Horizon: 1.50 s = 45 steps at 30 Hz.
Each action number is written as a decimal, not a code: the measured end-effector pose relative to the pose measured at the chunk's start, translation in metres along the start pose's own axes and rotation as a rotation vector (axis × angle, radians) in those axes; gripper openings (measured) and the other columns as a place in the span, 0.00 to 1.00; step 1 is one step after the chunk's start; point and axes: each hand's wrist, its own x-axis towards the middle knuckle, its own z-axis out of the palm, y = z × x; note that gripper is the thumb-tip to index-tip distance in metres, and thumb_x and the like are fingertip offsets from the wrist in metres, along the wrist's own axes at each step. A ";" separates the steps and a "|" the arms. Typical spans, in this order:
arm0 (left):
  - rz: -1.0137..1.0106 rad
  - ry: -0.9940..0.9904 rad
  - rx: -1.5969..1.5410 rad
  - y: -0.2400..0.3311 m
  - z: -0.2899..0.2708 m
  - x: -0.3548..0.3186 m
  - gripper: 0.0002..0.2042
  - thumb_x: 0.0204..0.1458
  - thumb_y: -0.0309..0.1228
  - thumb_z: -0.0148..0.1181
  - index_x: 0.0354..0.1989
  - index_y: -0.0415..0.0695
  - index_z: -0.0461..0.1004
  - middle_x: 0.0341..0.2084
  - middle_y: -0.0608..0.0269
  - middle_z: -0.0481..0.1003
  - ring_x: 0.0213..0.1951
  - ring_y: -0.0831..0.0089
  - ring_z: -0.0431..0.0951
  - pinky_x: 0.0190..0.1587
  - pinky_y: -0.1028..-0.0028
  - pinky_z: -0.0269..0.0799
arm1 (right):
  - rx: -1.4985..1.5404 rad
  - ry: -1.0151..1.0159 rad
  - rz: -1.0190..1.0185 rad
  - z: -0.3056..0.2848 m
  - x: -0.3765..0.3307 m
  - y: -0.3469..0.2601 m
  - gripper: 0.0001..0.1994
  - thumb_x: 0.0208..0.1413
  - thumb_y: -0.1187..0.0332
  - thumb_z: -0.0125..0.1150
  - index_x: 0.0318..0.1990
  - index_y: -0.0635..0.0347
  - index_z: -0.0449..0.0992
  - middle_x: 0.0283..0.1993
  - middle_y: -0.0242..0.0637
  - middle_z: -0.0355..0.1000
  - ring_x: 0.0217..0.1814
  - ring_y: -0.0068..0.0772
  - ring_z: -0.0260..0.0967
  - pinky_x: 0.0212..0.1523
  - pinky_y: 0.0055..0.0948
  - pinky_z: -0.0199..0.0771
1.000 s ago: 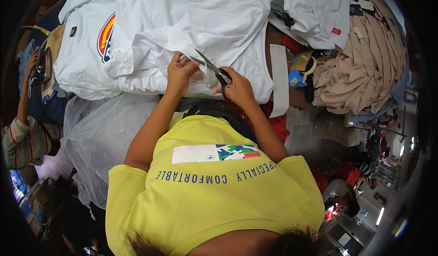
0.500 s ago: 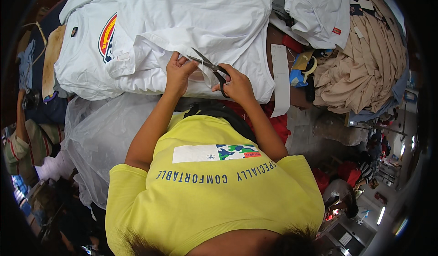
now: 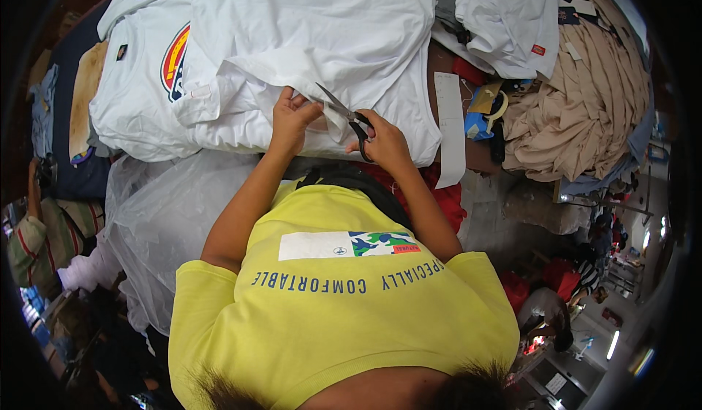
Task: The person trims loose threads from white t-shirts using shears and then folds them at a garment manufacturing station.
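Note:
My left hand [image 3: 294, 121] is closed, thumb and fingers pinching a gathered edge of a white T-shirt [image 3: 365, 37] near the front of a spread pile. In my right hand [image 3: 387, 145] is a pair of black-handled scissors [image 3: 341, 106], with fingers and thumb at the handle loops. The dark blades point up and left, just right of my left fingertips and over the white cloth. Folds and fingers hide exactly what lies between the blades. A small pale label [image 3: 199, 91] shows on the turned-up cloth left of my left hand.
More white shirts [image 3: 135, 92] with a colourful print lie at left. On the right are a paper strip [image 3: 450, 132], a tape roll [image 3: 497, 107] and a heap of beige cloth [image 3: 585, 110]. Clear plastic sheeting [image 3: 172, 205] hangs before the table. Other people are at both sides.
The scissors and my right hand have shifted slightly right, and the blade tip sits farther from my left fingers. My left hand still pinches the cloth, moved a little right.

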 end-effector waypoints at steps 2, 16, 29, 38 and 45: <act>-0.006 -0.022 0.006 0.000 -0.001 0.000 0.20 0.42 0.17 0.58 0.46 0.38 0.62 0.37 0.55 0.73 0.37 0.72 0.74 0.41 0.75 0.72 | -0.016 -0.001 0.011 -0.003 -0.002 -0.004 0.32 0.25 0.57 0.74 0.45 0.52 0.70 0.19 0.34 0.63 0.21 0.35 0.65 0.25 0.30 0.66; -0.014 -0.018 0.001 0.001 0.005 -0.004 0.23 0.41 0.18 0.60 0.49 0.38 0.61 0.37 0.56 0.73 0.38 0.74 0.74 0.41 0.76 0.71 | 0.113 -0.006 0.050 0.005 -0.002 0.002 0.26 0.32 0.64 0.72 0.43 0.56 0.70 0.28 0.45 0.73 0.23 0.39 0.69 0.26 0.30 0.67; -0.033 -0.091 0.007 0.005 0.009 -0.001 0.28 0.40 0.19 0.61 0.52 0.40 0.57 0.40 0.55 0.71 0.42 0.70 0.73 0.42 0.74 0.70 | -0.424 0.381 0.451 -0.078 -0.043 0.147 0.24 0.51 0.71 0.53 0.57 0.55 0.59 0.44 0.53 0.70 0.45 0.54 0.68 0.44 0.43 0.66; 0.067 -0.193 0.168 0.005 0.021 0.013 0.21 0.43 0.20 0.60 0.46 0.38 0.58 0.39 0.54 0.71 0.40 0.74 0.74 0.42 0.76 0.69 | 0.077 0.185 -0.026 -0.006 -0.001 0.010 0.42 0.34 0.60 0.72 0.59 0.58 0.56 0.55 0.47 0.57 0.54 0.47 0.59 0.54 0.38 0.60; 0.651 -0.216 1.341 0.038 -0.043 0.010 0.28 0.45 0.39 0.63 0.50 0.36 0.61 0.45 0.48 0.68 0.49 0.59 0.68 0.51 0.65 0.63 | -0.098 0.265 0.064 0.004 0.032 0.048 0.19 0.38 0.78 0.51 0.43 0.60 0.72 0.39 0.46 0.71 0.42 0.45 0.69 0.45 0.32 0.67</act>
